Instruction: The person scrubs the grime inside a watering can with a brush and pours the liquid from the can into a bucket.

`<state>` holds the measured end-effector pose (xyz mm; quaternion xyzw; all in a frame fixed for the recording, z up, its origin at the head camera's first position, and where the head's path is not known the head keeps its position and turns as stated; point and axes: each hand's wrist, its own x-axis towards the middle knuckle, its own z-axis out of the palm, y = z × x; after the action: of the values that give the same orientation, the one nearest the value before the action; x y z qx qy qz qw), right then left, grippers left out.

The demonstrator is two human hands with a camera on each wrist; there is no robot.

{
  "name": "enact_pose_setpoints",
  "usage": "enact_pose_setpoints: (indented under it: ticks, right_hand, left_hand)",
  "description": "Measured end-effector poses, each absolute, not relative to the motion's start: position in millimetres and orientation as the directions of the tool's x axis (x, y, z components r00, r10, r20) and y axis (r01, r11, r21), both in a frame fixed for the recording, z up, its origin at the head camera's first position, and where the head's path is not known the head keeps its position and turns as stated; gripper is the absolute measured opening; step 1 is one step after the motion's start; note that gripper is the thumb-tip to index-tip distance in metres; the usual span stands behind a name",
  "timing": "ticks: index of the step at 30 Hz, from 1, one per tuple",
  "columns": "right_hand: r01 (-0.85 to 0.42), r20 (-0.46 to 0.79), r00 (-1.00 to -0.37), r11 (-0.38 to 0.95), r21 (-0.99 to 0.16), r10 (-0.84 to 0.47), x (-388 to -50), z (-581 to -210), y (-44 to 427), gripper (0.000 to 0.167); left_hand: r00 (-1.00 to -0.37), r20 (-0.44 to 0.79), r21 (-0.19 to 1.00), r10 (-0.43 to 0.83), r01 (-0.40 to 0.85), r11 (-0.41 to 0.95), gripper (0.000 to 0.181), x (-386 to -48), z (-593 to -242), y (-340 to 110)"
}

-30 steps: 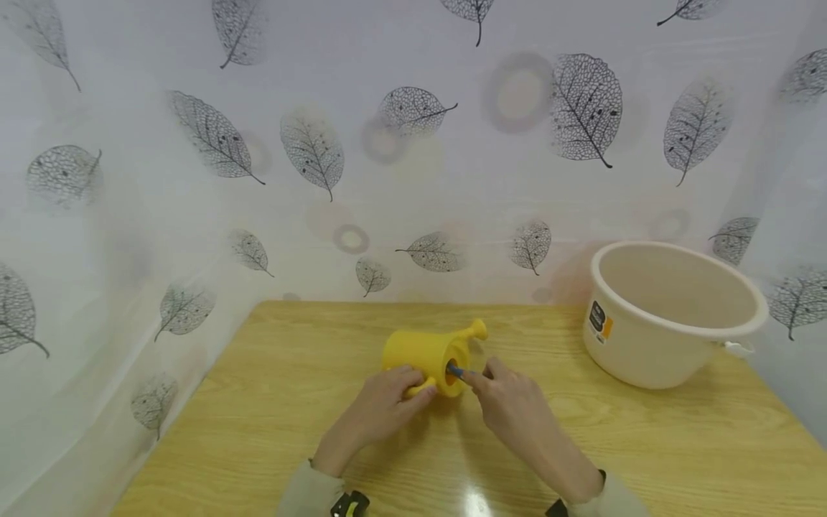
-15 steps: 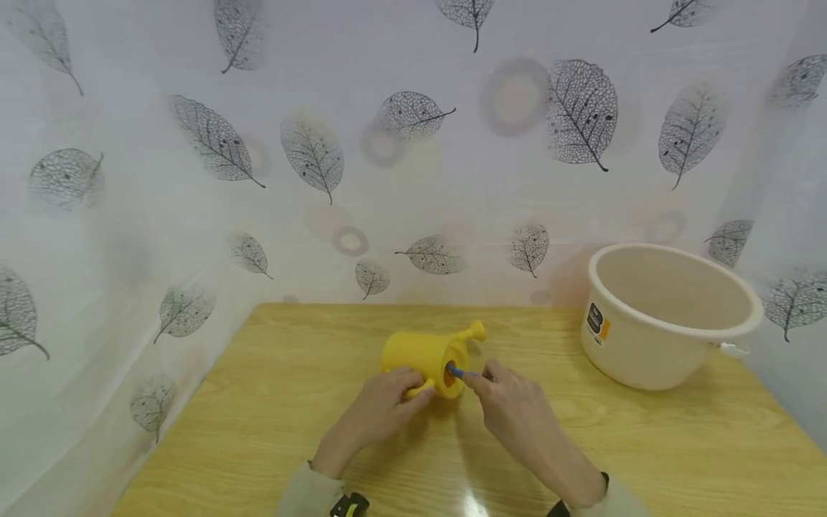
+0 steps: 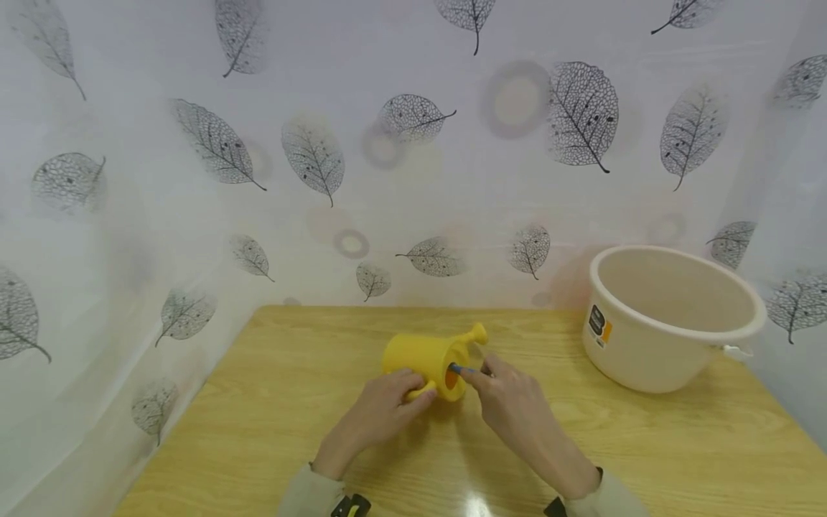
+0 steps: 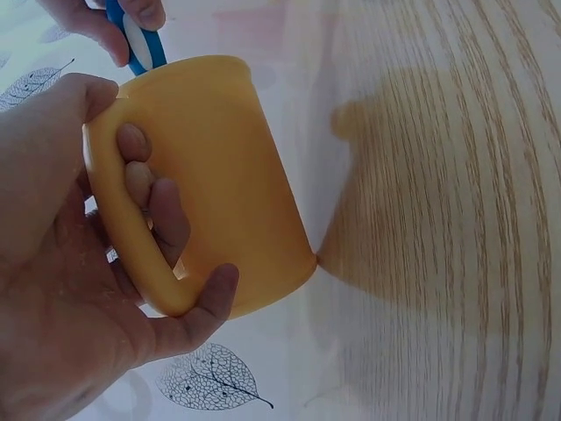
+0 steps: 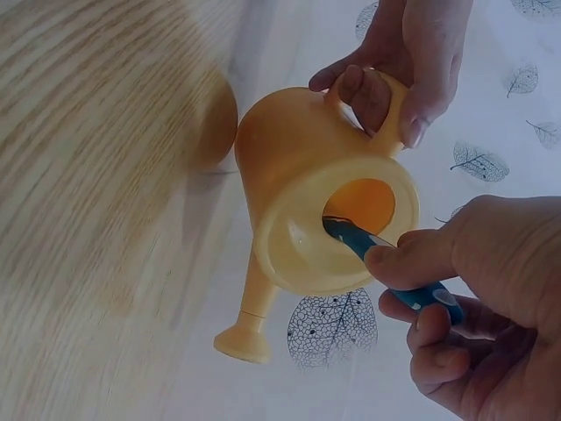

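Note:
A yellow watering can (image 3: 415, 355) lies tipped on its side, its round opening facing right and its spout pointing away from me. My left hand (image 3: 388, 404) grips the can's handle; in the left wrist view several fingers (image 4: 166, 215) pass through the loop. My right hand (image 3: 515, 406) pinches a blue and white toothbrush (image 5: 355, 241) between thumb and fingers. The brush's dark head is at the can's opening, by the inner edge in the right wrist view. Whether its bristles touch the wall there I cannot tell.
A large cream bucket (image 3: 636, 357) with a label stands at the back right of the wood-grain table (image 3: 291, 380). Behind the table and along its left side hangs a pale sheet (image 3: 388, 194) printed with leaves.
The toothbrush has shifted slightly within the can's opening, and more of the orange interior shows below it. The left hand and the watering can have stayed nearly in place.

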<state>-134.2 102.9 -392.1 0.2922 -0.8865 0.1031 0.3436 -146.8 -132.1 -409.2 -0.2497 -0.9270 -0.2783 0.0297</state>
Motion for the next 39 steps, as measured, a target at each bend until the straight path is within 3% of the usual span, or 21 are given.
enact_pose_setpoints:
  ticks: [9, 23, 39]
  right_hand:
    - [-0.604, 0.692, -0.558, 0.796, 0.039, -0.457, -125.7, -394.1, 105.8, 0.054]
    - [-0.613, 0.704, -0.538, 0.789, 0.051, -0.463, -130.2, -395.4, 103.2, 0.053]
    - [-0.669, 0.744, -0.464, 0.741, 0.062, -0.481, -135.3, -398.9, 105.6, 0.050]
  left_hand:
    - [-0.874, 0.198, 0.494, 0.444, 0.480, 0.725, 0.033, -146.0, -409.3, -130.7]
    - [-0.875, 0.190, 0.506, 0.446, 0.476, 0.719, 0.033, -147.3, -411.1, -131.9]
    - [-0.890, 0.175, 0.545, 0.421, 0.443, 0.711, 0.035, -145.6, -406.7, -131.7]
